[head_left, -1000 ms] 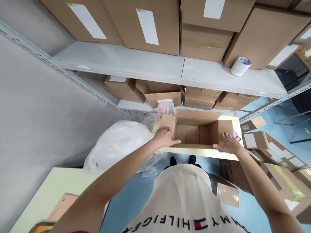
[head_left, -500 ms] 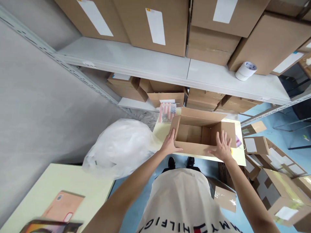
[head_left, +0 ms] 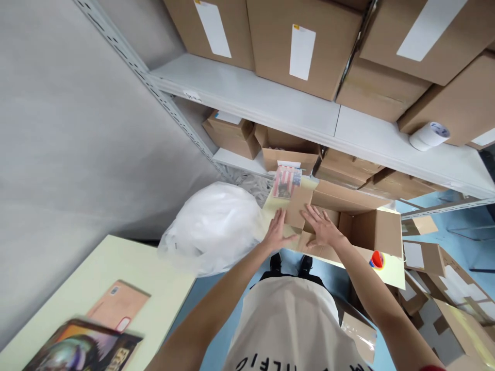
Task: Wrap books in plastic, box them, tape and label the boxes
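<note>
Left hand (head_left: 275,234) and right hand (head_left: 323,229), fingers apart, flank the flap (head_left: 298,206); best to press evenly along its crease.

On the shirt (head_left: 294,314) at six o'clock, "LFI" can be read upside down among cropped letters; the shelf label (head_left: 192,96) at eleven o'clock is too small to be read.

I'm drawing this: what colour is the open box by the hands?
The box is brown, clearest in the head view.
</note>
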`<move>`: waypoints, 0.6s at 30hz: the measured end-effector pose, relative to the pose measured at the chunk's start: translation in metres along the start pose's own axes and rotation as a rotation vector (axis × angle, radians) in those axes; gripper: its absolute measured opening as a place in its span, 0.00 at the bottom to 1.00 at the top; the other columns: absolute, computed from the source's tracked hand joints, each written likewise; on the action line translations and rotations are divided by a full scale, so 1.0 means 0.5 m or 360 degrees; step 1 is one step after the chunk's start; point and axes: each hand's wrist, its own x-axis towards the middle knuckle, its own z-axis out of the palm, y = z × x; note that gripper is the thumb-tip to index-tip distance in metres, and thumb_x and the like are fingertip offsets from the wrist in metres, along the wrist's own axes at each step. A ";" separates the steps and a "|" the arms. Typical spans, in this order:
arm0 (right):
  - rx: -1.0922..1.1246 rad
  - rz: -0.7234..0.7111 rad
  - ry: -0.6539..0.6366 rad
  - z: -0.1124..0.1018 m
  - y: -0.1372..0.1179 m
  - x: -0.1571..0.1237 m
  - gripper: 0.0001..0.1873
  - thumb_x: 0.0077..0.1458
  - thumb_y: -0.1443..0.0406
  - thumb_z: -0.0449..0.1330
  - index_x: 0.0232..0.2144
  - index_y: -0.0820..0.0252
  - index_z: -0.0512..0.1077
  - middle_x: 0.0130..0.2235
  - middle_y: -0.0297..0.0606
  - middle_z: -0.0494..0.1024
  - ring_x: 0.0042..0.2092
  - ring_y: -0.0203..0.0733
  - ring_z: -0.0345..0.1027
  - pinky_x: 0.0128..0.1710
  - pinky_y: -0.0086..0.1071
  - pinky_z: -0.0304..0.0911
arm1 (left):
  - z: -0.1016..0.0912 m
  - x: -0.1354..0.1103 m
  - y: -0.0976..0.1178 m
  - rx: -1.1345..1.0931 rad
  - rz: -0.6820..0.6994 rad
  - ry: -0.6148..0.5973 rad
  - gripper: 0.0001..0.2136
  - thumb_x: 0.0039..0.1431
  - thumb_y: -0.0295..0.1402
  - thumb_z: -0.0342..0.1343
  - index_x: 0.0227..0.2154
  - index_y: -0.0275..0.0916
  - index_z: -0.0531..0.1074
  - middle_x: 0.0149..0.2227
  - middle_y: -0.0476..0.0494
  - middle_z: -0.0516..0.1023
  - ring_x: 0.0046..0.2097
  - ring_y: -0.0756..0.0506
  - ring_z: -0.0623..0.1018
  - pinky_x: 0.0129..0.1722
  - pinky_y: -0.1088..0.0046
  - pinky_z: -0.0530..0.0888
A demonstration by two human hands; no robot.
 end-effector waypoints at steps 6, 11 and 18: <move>-0.0011 0.0130 -0.0027 -0.009 -0.011 -0.003 0.68 0.38 0.58 0.75 0.72 0.50 0.38 0.73 0.45 0.31 0.73 0.60 0.33 0.69 0.58 0.38 | -0.074 0.136 -0.076 -0.0160 -0.0506 0.0395 0.28 0.58 0.40 0.59 0.60 0.35 0.63 0.62 0.29 0.69 0.65 0.33 0.66 0.66 0.54 0.61; -0.0018 0.0121 0.0038 0.014 -0.012 -0.004 0.67 0.40 0.63 0.74 0.72 0.49 0.36 0.73 0.43 0.32 0.73 0.59 0.37 0.69 0.55 0.43 | -0.087 0.303 -0.107 -0.0107 -0.0774 0.0352 0.24 0.53 0.31 0.64 0.52 0.30 0.66 0.58 0.23 0.70 0.64 0.31 0.66 0.62 0.57 0.62; 0.0072 0.0088 0.0101 0.025 -0.018 -0.012 0.64 0.46 0.63 0.70 0.72 0.48 0.31 0.73 0.42 0.32 0.72 0.58 0.40 0.69 0.53 0.44 | -0.029 0.386 -0.136 -0.0094 -0.0872 0.0358 0.28 0.48 0.30 0.69 0.47 0.26 0.59 0.60 0.10 0.58 0.67 0.24 0.52 0.62 0.51 0.52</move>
